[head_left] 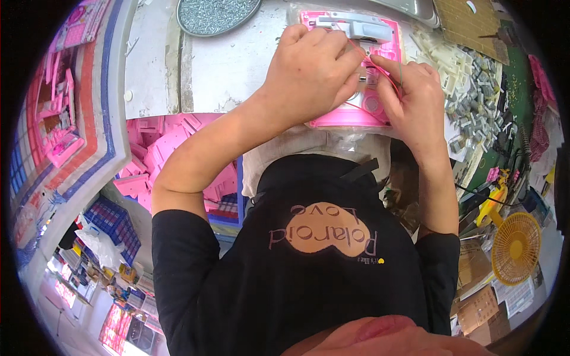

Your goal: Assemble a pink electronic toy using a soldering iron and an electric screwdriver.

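Note:
A pink plastic housing (323, 123) lies on the work table in front of me, with a grey-white module (369, 32) set along its far side. Thin red wires (387, 76) and a green one loop over its middle. Curled from the left, my left hand (312, 70) is closed, its fingertips pinching at a red wire. On the other side my right hand (420, 98) has thumb and forefinger bent around the red wires, close to the left fingertips. Both hands cover much of the housing's inside, so the wire ends are hidden.
A round metal tray (218, 31) of small screws stands at the far left. White plastic parts (436, 50) and a heap of grey metal-looking pieces (475, 113) lie to the right. Pink parts (169, 151) fill a container below the table's left edge. A yellow fan (516, 248) stands lower right.

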{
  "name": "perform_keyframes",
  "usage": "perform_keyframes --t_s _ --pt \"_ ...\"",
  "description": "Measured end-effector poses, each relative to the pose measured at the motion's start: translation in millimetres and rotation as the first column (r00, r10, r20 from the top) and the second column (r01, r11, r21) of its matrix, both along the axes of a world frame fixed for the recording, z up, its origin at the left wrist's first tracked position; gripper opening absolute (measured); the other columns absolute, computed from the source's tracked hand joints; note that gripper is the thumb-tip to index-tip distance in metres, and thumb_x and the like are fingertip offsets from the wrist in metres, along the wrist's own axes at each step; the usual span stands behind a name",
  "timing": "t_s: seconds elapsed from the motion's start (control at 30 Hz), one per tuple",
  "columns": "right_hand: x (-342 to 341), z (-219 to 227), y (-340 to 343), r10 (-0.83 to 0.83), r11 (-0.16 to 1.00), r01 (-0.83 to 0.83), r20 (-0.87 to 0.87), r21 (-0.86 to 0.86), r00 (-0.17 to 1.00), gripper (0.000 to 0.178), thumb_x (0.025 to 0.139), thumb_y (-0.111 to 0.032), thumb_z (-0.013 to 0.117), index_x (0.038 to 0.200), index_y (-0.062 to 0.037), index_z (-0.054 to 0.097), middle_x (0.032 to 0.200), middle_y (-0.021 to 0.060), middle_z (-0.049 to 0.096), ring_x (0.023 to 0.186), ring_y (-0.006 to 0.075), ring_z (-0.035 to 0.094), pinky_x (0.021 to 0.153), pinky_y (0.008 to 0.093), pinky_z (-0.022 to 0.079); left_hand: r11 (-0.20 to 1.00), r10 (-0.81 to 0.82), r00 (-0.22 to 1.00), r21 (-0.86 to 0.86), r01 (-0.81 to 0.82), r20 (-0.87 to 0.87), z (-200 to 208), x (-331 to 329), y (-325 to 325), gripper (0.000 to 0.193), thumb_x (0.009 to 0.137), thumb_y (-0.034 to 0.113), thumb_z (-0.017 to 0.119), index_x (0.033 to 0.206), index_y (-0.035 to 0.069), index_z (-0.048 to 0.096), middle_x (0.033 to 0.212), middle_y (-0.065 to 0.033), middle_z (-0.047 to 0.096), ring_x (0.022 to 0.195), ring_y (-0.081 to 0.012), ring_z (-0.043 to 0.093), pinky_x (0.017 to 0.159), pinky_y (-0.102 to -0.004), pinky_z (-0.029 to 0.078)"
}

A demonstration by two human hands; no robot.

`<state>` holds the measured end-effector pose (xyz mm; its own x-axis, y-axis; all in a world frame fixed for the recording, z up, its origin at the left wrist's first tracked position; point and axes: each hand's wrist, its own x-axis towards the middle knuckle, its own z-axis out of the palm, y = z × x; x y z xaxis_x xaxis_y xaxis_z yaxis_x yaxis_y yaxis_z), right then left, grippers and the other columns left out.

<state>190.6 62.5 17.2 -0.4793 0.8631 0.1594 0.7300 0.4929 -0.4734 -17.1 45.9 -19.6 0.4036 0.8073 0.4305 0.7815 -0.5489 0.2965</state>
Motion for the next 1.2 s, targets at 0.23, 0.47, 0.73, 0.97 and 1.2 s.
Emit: perform_keyframes --t_s 0.23,0.47,0.73,0.97,1.2 --pt "13.9 -0.3 4.4 0.005 1.000 -0.004 -0.104 0.012 0.995 0.013 0.087 -0.015 0.071 0.097 -0.0102 0.078 0.070 0.0062 0.066 0.072 0.0265 0.063 0.085 0.0407 0.045 0.998 -0.066 0.974 0.003 0.068 -0.216 15.7 -0.7 13.7 0.029 0.083 0.026 0.073 0.110 0.018 0.071 0.094 0.0016 0.063 0.089 -0.0185 0.064 0.090 -0.0412 0.043" --pt "15.5 -3.9 18.8 0.066 0.996 -0.061 -0.067 0.070 0.996 0.014 0.084 -0.016 0.072 0.096 -0.0104 0.077 0.073 0.0065 0.068 0.075 0.0276 0.064 0.077 0.0425 0.047 0.983 -0.176 0.979 -0.070 0.170 -0.099 20.8 -11.9 23.2 0.028 0.083 0.017 0.072 0.110 0.016 0.072 0.096 0.0008 0.066 0.091 -0.0192 0.066 0.088 -0.0398 0.044" --pt "11.7 -1.9 36.8 0.301 0.946 -0.316 0.173 0.071 0.938 0.022 0.081 -0.011 0.074 0.103 -0.0068 0.073 0.084 0.0104 0.069 0.085 0.0327 0.064 0.079 0.0441 0.050 0.993 -0.094 0.979 -0.056 0.106 0.183 5.2 -8.6 -5.1 0.028 0.080 0.007 0.072 0.107 0.013 0.072 0.098 -0.0012 0.072 0.088 -0.0207 0.068 0.087 -0.0378 0.043" --pt "6.7 5.7 48.4 0.316 0.948 -0.305 0.188 -0.087 0.930 0.019 0.084 -0.011 0.073 0.101 -0.0034 0.070 0.086 0.0153 0.068 0.087 0.0371 0.064 0.079 0.0463 0.050 0.994 0.013 0.975 -0.105 0.011 0.223 2.5 6.8 -9.0 0.026 0.082 0.010 0.071 0.107 0.013 0.072 0.098 -0.0027 0.070 0.093 -0.0222 0.067 0.089 -0.0401 0.041" --pt "8.6 -1.9 50.4 0.333 0.942 -0.335 0.097 0.005 0.938 0.014 0.083 -0.014 0.073 0.086 -0.0033 0.064 0.079 0.0161 0.066 0.081 0.0378 0.065 0.071 0.0498 0.051 0.987 0.016 0.976 -0.161 0.020 0.217 2.8 12.8 -2.9 0.027 0.083 0.014 0.071 0.110 0.013 0.072 0.094 -0.0034 0.067 0.093 -0.0237 0.065 0.089 -0.0420 0.041"
